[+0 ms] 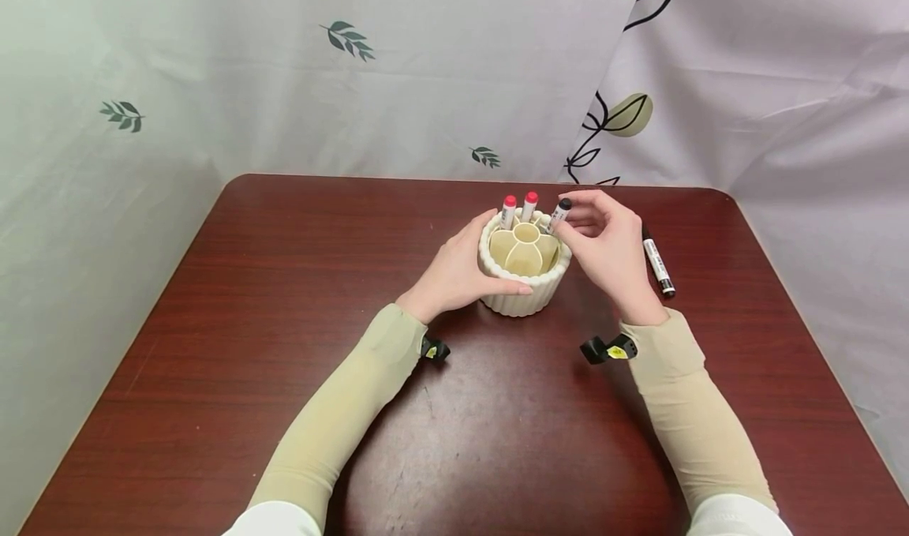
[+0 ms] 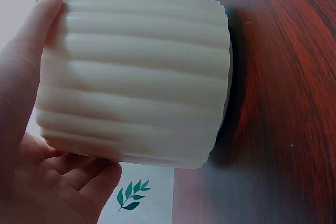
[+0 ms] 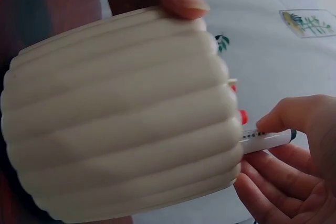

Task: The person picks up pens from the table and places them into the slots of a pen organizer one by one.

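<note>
A cream ribbed pen holder (image 1: 526,299) with inner compartments stands on the table. My left hand (image 1: 461,271) grips its left side, thumb across the front and fingers round the side; the left wrist view shows the ribbed wall (image 2: 142,77) between thumb and fingers. My right hand (image 1: 609,240) pinches a white whiteboard marker (image 3: 265,141) with a black end, its lower part inside the holder's right rear compartment. Two markers with red ends, one at the left (image 1: 508,212) and one at the back (image 1: 529,206), stand in the holder.
Another black-and-white marker (image 1: 658,268) lies on the dark red-brown table (image 1: 298,283), right of my right hand. Pale curtains (image 1: 426,86) with leaf prints hang behind the table's back edge and at both sides.
</note>
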Demonstrator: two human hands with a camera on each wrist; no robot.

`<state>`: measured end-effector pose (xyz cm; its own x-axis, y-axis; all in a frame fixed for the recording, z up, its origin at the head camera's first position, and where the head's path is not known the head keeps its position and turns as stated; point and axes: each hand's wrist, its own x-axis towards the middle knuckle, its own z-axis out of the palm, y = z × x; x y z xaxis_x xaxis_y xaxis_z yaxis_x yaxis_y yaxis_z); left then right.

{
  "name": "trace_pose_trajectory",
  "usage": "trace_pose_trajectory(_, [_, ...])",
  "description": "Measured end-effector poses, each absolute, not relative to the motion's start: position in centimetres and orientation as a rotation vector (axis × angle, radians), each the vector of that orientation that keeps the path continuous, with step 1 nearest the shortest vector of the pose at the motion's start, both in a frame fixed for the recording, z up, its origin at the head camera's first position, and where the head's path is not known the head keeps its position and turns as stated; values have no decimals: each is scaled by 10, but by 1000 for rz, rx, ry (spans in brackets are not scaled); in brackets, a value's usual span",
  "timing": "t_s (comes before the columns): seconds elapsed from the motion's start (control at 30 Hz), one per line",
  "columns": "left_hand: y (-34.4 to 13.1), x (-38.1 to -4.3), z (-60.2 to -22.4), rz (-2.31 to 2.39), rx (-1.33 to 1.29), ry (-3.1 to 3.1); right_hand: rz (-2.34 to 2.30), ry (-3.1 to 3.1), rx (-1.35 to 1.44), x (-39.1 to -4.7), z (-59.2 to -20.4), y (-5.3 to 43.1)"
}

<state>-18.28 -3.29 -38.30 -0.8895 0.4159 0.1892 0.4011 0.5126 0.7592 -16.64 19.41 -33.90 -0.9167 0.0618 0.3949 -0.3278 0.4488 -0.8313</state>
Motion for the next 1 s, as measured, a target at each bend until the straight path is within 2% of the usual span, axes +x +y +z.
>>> trace_pose_trajectory(0.2, [-33,-183,-384,1354,727,2716,1376,-2383,209,-171,-350,200])
trace_pose_trajectory(0.63, [-34,-182,-384,1372,741,2699,1415,-2367,225,-168,-346,207])
trace_pose_trajectory(1.0, [-46,-172,-381,1242,801,2729,1343,-2395,103,-161,-345,237])
